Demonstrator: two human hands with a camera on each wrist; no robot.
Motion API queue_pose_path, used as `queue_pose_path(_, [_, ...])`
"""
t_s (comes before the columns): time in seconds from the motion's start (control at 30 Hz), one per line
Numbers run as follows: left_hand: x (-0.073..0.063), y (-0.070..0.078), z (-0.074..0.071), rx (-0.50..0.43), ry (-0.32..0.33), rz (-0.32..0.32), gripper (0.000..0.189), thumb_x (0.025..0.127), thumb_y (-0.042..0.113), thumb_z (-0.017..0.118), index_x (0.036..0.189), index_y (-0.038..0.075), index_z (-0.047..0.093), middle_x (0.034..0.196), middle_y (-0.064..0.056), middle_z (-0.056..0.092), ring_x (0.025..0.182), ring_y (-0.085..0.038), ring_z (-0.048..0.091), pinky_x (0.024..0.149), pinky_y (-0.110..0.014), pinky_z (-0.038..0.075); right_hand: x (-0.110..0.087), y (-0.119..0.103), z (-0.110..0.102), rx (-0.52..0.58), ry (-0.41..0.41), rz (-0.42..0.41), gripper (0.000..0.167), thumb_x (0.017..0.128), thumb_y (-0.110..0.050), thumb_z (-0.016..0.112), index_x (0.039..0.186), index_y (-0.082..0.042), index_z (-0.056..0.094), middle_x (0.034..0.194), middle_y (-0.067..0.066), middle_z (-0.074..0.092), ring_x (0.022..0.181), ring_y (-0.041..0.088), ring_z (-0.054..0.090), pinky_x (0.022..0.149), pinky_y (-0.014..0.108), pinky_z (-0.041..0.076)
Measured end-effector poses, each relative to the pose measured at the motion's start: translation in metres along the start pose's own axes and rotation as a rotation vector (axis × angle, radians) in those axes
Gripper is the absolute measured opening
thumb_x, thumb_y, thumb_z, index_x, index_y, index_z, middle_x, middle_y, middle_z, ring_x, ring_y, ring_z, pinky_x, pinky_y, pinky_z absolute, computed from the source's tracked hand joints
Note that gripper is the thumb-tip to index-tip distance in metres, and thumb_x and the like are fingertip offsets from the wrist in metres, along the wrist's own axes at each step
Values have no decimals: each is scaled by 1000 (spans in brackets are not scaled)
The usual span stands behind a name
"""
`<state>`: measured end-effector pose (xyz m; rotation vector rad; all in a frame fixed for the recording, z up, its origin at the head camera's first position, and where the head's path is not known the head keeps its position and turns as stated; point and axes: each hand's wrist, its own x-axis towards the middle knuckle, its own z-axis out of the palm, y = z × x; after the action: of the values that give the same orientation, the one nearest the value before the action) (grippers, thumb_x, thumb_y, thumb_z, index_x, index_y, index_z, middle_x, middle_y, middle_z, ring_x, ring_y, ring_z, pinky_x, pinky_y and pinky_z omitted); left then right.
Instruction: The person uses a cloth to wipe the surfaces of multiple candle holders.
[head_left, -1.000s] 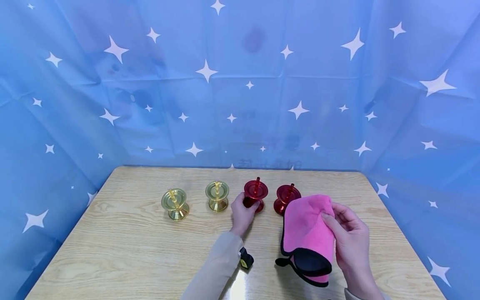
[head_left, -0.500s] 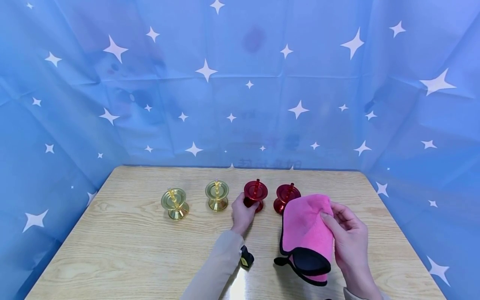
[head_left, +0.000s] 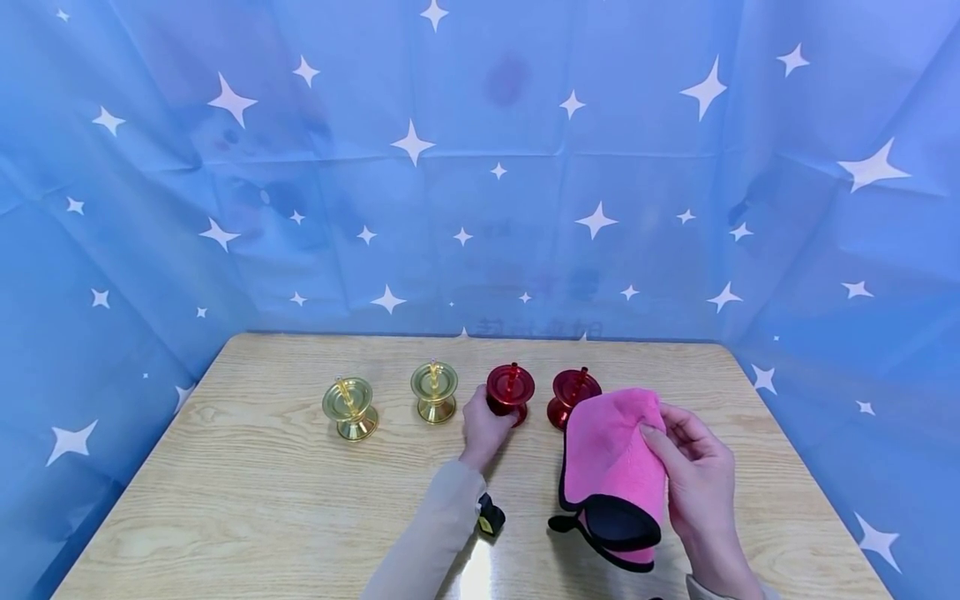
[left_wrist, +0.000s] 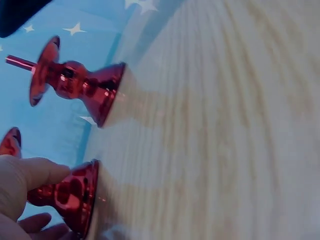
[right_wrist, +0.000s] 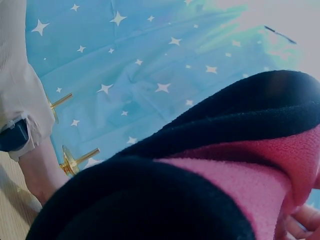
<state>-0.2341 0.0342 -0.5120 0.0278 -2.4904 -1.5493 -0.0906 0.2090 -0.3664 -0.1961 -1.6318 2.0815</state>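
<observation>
My left hand [head_left: 486,423] grips a shiny red candle holder [head_left: 511,385] by its stem, under the round dish with an upright spike. In the left wrist view, the thumb lies along the flared base [left_wrist: 77,195] of this holder. A second red candle holder [head_left: 576,386] stands just to the right, its lower part close to the cloth. My right hand [head_left: 701,467] pinches a pink cloth [head_left: 615,450] with black edging between thumb and fingers. It hangs above the table in front of the red holders. Folded cloth hides most of the right fingers in the right wrist view.
Two gold candle holders, one at the far left [head_left: 356,408] and one nearer the middle [head_left: 435,392], stand upright on the wooden table [head_left: 262,500]. Behind the table hangs a blue curtain [head_left: 337,192] with white stars. A black wrist device [head_left: 491,515] sits at my left cuff.
The red candle holder in my left hand has shifted very slightly, its dish and spike now a touch lower in view. The right hand and pink cloth have barely moved.
</observation>
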Motion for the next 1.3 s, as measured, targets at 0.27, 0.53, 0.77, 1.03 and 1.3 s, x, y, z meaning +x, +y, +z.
queue_pose_path(0.27, [-23,5,-12,-80,115,46,31,71,4,73,99,0,59,98,-12,61,93,-28,58,80,-40,48,0,1,1,-2,10,11,20,82,12,61,98,1,68,85,3,67,72,11,61,61,18,51])
queue_pose_path(0.53, [-31,0,-36,-126,124,-5,25,71,4,74,93,-1,62,90,-12,63,84,-25,58,74,-37,49,-1,3,1,8,2,8,20,82,13,61,96,2,68,84,3,67,69,11,60,60,18,51])
queue_pose_path(0.77, [-26,-12,-55,-124,218,6,23,68,0,74,87,-3,60,80,-10,61,72,-20,55,66,-31,47,0,3,0,6,-5,21,20,82,11,62,98,1,68,86,3,67,73,11,61,62,18,51])
queue_pose_path(1.03, [-17,-23,-70,-106,321,-53,31,66,0,75,88,-2,53,78,-11,58,69,-20,53,64,-32,46,1,4,1,0,5,26,19,81,7,66,99,1,68,87,4,67,75,11,61,64,18,51])
queue_pose_path(1.3, [-5,-35,-76,-56,306,-107,45,68,8,78,103,-6,53,98,-17,55,89,-30,53,80,-43,45,1,3,0,-12,10,30,20,82,9,63,100,1,68,87,3,67,74,12,61,64,18,51])
